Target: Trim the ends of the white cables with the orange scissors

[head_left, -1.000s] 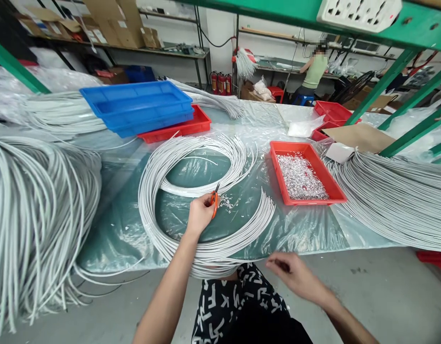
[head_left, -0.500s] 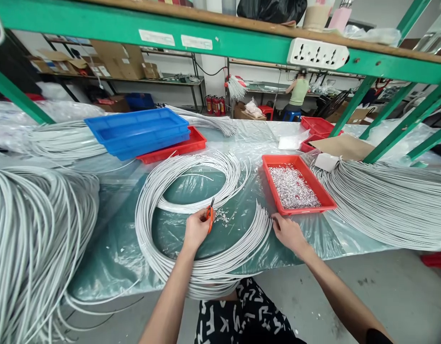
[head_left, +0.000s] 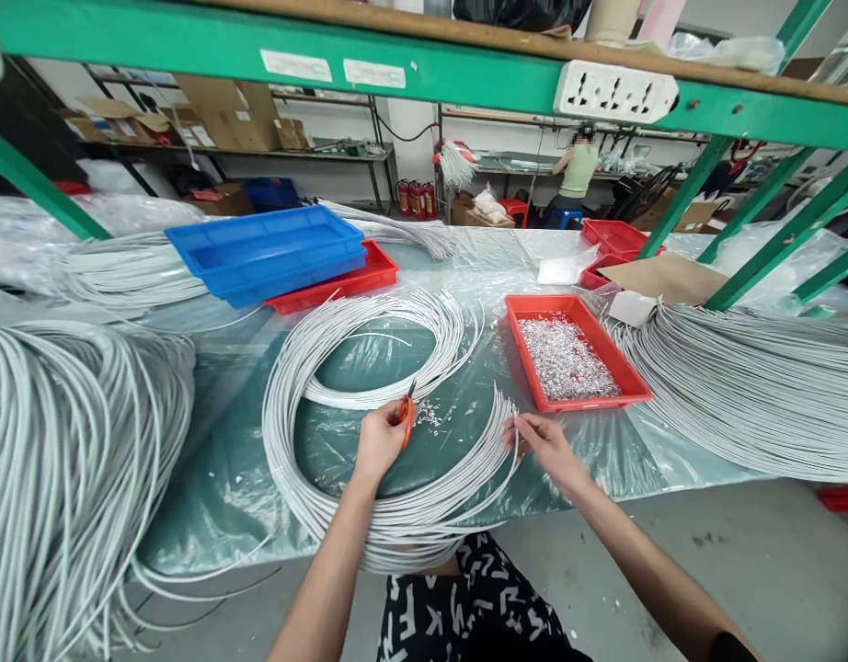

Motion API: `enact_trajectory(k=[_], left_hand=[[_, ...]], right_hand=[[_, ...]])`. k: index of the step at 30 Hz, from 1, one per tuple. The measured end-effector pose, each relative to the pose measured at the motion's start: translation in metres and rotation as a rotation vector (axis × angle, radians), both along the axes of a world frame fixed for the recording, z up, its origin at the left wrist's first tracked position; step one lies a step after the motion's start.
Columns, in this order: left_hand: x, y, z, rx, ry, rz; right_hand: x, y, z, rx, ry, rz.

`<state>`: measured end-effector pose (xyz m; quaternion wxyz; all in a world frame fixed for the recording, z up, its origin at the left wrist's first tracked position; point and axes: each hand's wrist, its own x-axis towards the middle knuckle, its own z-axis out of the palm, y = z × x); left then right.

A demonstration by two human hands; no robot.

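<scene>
My left hand (head_left: 383, 439) is closed around orange-handled scissors (head_left: 408, 421), whose dark tips point up. Small clippings (head_left: 432, 416) lie on the plastic-covered table just right of them. My right hand (head_left: 543, 448) pinches one pale cable near its end, at the right edge of the cable ends. That cable belongs to a curved bundle of light grey cables (head_left: 314, 501), which sweeps round below my left forearm. Behind it lies a second coil (head_left: 369, 400), partly joined with the first at the left.
A red tray (head_left: 635, 391) of small shiny pieces stands beyond my right hand. Large cable piles lie at the left (head_left: 72, 460) and right (head_left: 755, 395). A blue tray (head_left: 272, 248) rests on a red one. A green shelf beam (head_left: 465, 83) crosses above. A person (head_left: 577, 175) sits far behind.
My right hand has moved slightly left onto the cable ends, and one cable now stands apart from the bundle between its fingers. My left hand still holds the scissors, nearly unmoved.
</scene>
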<state>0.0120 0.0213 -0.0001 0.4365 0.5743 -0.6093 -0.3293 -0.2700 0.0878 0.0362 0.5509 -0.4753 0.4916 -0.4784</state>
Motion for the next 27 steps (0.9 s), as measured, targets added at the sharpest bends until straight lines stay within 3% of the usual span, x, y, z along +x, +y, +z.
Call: enact_trajectory(k=[6, 11, 19, 23, 27], left_hand=[[-0.002, 0.002, 0.003, 0.013, 0.053, -0.082], [-0.007, 0.004, 0.007, 0.033, 0.103, -0.141], [-0.012, 0.013, 0.02, 0.05, 0.066, -0.222], [-0.014, 0.014, 0.024, 0.054, 0.015, -0.228], [-0.018, 0.016, 0.025, 0.098, -0.062, -0.36]], right_hand=[[0.057, -0.04, -0.004, -0.017, -0.112, 0.199], [0.082, -0.067, -0.004, -0.005, -0.082, 0.26], [0.079, -0.07, -0.022, -0.151, 0.033, 0.265], [0.075, -0.064, -0.021, -0.203, 0.057, 0.265], [0.073, -0.062, -0.017, -0.262, 0.111, 0.256]])
